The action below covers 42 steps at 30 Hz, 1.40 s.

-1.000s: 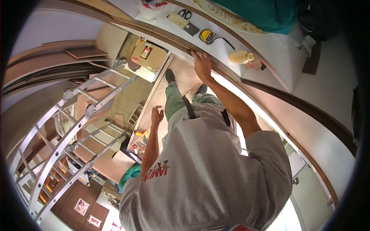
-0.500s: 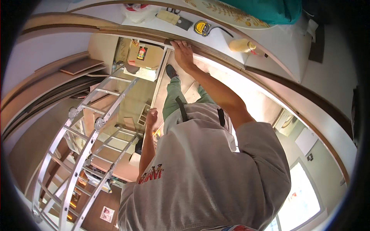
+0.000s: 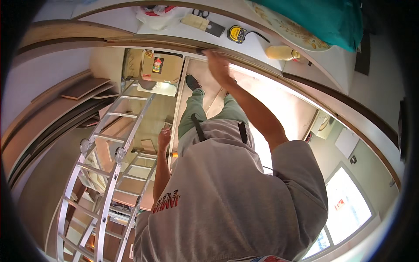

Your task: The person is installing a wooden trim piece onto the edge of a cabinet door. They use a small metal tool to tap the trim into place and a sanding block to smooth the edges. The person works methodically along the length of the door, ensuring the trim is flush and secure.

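My right hand (image 3: 219, 66) is at the long brown wooden edge (image 3: 170, 44) of the shelf. Its fingers are closed around a small dark piece (image 3: 200, 51) that lies against the edge; motion blur hides exactly what it is. Lower down at my left side, away from the shelf, my left hand (image 3: 164, 136) hangs with its fingers curled in. Whether anything is inside those fingers cannot be seen. On the white shelf beyond the edge lie a yellow-and-black tape measure (image 3: 236, 34), a cream bottle (image 3: 281, 53) and a flat scraper-like blade (image 3: 214, 29).
An aluminium folding ladder (image 3: 111, 153) stands close on my left. Wooden boards (image 3: 61, 109) are stacked at the far left. A cardboard box (image 3: 172, 67) sits below the shelf. A teal cloth (image 3: 323, 19) covers part of a patterned plate (image 3: 290, 26) above.
My right hand has slid rightward along the wooden edge with the dark piece and is now blurred. My left hand stays low at my side. The view has shifted slightly.
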### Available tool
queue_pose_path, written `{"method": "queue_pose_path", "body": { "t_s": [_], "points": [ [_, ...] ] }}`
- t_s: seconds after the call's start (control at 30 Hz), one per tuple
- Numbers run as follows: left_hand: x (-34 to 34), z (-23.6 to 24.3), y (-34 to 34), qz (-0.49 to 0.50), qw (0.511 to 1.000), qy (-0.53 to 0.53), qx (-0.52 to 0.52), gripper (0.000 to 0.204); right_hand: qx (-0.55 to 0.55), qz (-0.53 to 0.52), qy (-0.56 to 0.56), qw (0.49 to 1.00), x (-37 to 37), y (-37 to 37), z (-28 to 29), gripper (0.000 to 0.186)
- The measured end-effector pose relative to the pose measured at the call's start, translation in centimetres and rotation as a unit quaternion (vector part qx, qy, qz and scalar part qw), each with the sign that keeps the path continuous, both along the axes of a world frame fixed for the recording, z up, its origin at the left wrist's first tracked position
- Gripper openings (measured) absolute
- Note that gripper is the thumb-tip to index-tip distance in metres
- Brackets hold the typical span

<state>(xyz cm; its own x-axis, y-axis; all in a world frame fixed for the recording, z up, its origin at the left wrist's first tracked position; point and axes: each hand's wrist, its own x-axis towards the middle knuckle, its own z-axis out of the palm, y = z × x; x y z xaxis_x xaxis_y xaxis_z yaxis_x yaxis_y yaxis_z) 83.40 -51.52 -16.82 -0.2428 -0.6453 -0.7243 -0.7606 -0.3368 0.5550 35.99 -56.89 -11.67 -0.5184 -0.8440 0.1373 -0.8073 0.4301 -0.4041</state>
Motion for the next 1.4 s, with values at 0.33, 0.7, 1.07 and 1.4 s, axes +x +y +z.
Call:
{"method": "queue_pose_path", "body": {
  "t_s": [0.33, 0.7, 1.07, 1.4],
  "points": [
    [1.1, -1.1, -3.5, -0.003, 1.0, 0.015, 0.024, 0.029, -0.042, -0.01, 0.04, 0.998, 3.1, -2.9, 1.2, 0.028],
    [-1.1, -0.8, -6.1, -0.03, 0.998, 0.03, -0.037, 0.029, -0.022, -0.038, 0.115, 0.992, 2.9, -2.6, 1.4, 0.025],
    [-1.9, 1.1, -3.0, 0.009, 1.0, 0.005, 0.016, 0.026, 0.006, -0.019, 0.014, 1.0, 2.3, -1.6, 2.4, 0.036],
    [-3.1, 0.3, -2.3, -0.013, 0.999, 0.035, -0.012, 0.027, 0.026, -0.043, -0.029, 0.998, -2.9, 7.0, 0.6, 0.047]
  ]
}}
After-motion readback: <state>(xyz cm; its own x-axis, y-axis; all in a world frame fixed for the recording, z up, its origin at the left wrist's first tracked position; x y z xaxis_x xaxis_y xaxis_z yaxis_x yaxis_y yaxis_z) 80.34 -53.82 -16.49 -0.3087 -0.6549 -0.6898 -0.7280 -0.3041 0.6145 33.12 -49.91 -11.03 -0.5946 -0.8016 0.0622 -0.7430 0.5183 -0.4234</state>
